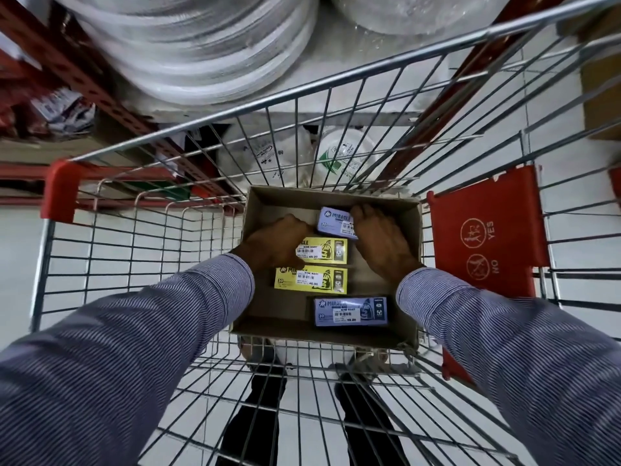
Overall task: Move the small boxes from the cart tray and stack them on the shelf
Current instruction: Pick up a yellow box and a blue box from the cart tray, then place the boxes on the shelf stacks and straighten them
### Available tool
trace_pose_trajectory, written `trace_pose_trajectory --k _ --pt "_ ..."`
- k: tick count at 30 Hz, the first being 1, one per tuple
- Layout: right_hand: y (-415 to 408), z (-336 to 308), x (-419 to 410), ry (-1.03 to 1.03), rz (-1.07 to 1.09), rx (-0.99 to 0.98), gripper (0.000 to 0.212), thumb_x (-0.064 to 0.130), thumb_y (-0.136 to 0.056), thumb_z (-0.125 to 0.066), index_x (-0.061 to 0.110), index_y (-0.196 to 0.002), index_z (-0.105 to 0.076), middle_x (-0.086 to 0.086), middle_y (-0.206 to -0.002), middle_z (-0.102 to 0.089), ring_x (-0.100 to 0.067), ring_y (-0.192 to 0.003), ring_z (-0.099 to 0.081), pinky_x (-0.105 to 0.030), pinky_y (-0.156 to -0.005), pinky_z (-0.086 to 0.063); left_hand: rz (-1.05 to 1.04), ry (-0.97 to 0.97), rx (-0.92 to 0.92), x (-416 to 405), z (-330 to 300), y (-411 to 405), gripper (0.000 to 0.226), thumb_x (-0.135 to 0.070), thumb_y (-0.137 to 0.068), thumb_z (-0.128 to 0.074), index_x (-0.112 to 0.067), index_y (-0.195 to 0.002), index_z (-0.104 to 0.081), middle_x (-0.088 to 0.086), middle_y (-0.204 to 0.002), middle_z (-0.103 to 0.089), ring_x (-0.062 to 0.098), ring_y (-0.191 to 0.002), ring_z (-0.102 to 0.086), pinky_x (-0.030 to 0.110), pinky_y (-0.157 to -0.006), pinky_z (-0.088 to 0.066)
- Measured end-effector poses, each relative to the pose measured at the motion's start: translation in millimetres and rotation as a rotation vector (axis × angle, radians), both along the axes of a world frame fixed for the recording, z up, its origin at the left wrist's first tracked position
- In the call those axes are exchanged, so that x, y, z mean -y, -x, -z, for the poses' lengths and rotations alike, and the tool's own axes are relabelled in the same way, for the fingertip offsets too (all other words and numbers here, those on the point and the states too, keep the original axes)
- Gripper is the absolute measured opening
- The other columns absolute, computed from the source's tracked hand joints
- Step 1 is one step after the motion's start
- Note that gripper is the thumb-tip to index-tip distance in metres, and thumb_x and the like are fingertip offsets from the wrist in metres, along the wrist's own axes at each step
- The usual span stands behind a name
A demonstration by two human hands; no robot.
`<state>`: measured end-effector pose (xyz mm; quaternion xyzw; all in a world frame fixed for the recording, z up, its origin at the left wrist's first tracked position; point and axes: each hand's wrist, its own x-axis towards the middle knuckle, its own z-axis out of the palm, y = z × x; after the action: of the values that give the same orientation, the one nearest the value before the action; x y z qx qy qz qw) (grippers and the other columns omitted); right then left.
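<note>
A brown cardboard tray sits in the wire cart and holds several small boxes. A purple box lies at the far end; my right hand covers its right end and grips it. My left hand rests on the left end of a yellow box, fingers curled over it. A second yellow box lies just nearer, untouched. Another purple box lies at the tray's near right. The white shelf is beyond the cart's front.
The wire cart surrounds the tray, with a red handle corner at left and a red child-seat flap at right. Stacks of wrapped plates stand on the shelf. Red shelf uprights flank it.
</note>
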<state>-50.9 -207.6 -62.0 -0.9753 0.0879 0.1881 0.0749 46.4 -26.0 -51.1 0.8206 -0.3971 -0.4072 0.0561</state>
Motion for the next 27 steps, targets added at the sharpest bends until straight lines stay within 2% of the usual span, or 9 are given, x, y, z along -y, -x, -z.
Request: trace_pose_trajectory --k 4,7,9,12,15,19,22,25,27 --pt "5.0 -7.1 -0.1 0.02 -0.001 0.012 0.067 0.001 -0.076 -0.069 0.004 -0.135 -0.039 -0.018 -0.132 -0.051 -0.036 -0.12 -0.048 -0.049 -0.098 -0.046 0.077 -0.043 0.058 3.3 -10.2 4.0 0.056 -0.027 -0.078 -0.078 -0.013 -0.126 -0.053 0.015 -0.125 -0.057 0.033 -0.116 -0.054 0.042 -0.092 -0.051" --pt "7.6 -31.0 0.5 -0.005 0.051 -0.001 0.059 0.003 -0.079 -0.066 0.005 -0.133 -0.042 -0.019 -0.134 -0.048 -0.036 -0.123 -0.045 -0.049 -0.1 -0.045 0.141 -0.089 0.119 0.7 -28.3 4.2 0.058 -0.029 -0.08 -0.076 -0.011 -0.129 -0.05 0.015 -0.128 -0.058 0.031 -0.115 -0.056 0.042 -0.092 -0.051" --pt "8.6 -55.5 0.5 -0.042 0.088 0.005 0.057 0.007 -0.076 -0.069 0.006 -0.128 -0.047 -0.019 -0.129 -0.052 -0.036 -0.119 -0.049 -0.047 -0.096 -0.048 0.172 -0.071 0.167 -4.6 -48.2 3.3 0.059 -0.032 -0.077 -0.078 -0.012 -0.125 -0.052 0.012 -0.126 -0.061 0.028 -0.112 -0.058 0.038 -0.089 -0.051" --pt "7.7 -103.6 0.8 -0.102 0.1 0.061 0.053 0.012 -0.065 -0.076 0.007 -0.114 -0.057 -0.016 -0.112 -0.061 -0.034 -0.101 -0.06 -0.042 -0.081 -0.055 0.193 -0.003 0.223 -14.6 -98.8 1.2 0.049 -0.044 -0.075 -0.075 -0.016 -0.112 -0.059 0.008 -0.115 -0.068 0.025 -0.101 -0.063 0.034 -0.078 -0.051" --pt "6.2 -179.6 -0.6 -0.15 0.112 0.143 0.046 0.019 -0.06 -0.078 0.013 -0.102 -0.062 -0.01 -0.101 -0.062 -0.03 -0.09 -0.062 -0.035 -0.07 -0.054 0.191 0.178 0.324 -31.3 -180.7 1.8 0.048 -0.059 -0.078 -0.059 -0.022 -0.107 -0.061 0.004 -0.104 -0.072 0.024 -0.089 -0.068 0.027 -0.071 -0.051" --pt "6.3 -268.6 -3.3 -0.152 0.075 0.265 0.026 0.03 -0.065 -0.076 0.018 -0.083 -0.061 -0.005 -0.089 -0.061 -0.026 -0.086 -0.061 -0.029 -0.061 -0.039 0.164 0.222 0.447 -54.7 -274.2 1.0 0.046 -0.056 -0.067 -0.063 -0.028 -0.103 -0.06 0.0 -0.098 -0.071 0.023 -0.087 -0.066 0.033 -0.07 -0.054" --pt "4.6 -362.5 -4.9 -0.13 0.048 0.381 0.037 0.031 -0.057 -0.079 0.02 -0.088 -0.062 -0.003 -0.09 -0.06 -0.026 -0.085 -0.061 -0.031 -0.063 -0.043 0.101 0.273 0.563 -73.7 -352.0 -3.2 0.041 -0.058 -0.065 -0.067 -0.029 -0.094 -0.06 -0.004 -0.089 -0.07 0.021 -0.081 -0.066 0.031 -0.063 -0.051" --pt "4.0 -469.5 -8.7 -0.073 0.007 0.53 0.047 0.035 -0.052 -0.08 0.027 -0.095 -0.064 0.004 -0.091 -0.06 -0.02 -0.081 -0.06 -0.029 -0.06 -0.042 0.047 0.333 0.735 -88.4 -443.9 -2.3 0.05 -0.059 -0.064 -0.065 -0.034 -0.108 -0.062 -0.007 -0.094 -0.071 0.014 -0.08 -0.066 0.027 -0.065 -0.055" --pt "2.7 -524.2 -13.1 -0.056 -0.023 0.591 0.05 0.039 -0.05 -0.078 0.031 -0.097 -0.063 0.008 -0.092 -0.059 -0.016 -0.077 -0.058 -0.03 -0.061 -0.048 0.036 0.354 0.806 -94.1 -496.2 -1.5 0.049 -0.053 -0.061 -0.062 -0.035 -0.107 -0.063 -0.008 -0.089 -0.071 0.011 -0.074 -0.065 0.026 -0.061 -0.055"
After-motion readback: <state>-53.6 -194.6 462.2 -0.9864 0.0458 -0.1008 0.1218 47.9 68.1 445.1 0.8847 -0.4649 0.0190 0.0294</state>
